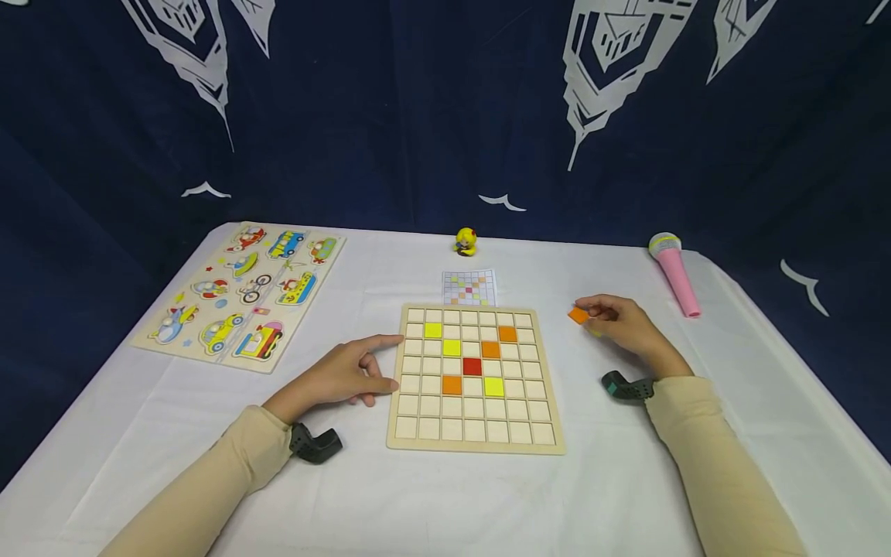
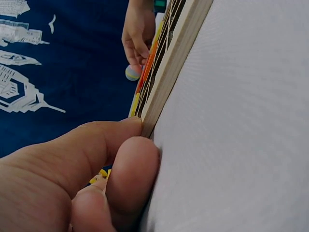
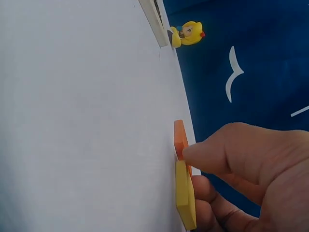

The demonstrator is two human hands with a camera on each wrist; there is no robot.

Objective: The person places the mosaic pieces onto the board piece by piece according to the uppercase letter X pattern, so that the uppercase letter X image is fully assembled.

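two thin, stiff, light tiles, orange (image 3: 179, 137) and yellow (image 3: 185, 195), are pinched at their edges by the right hand (image 1: 623, 325) beside the board (image 1: 474, 444), whose left edge is touched by the relaxed left hand (image 1: 344, 375).

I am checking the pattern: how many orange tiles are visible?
4. Three lie in the board: at and. One orange tile lies at the right hand; others may be hidden.
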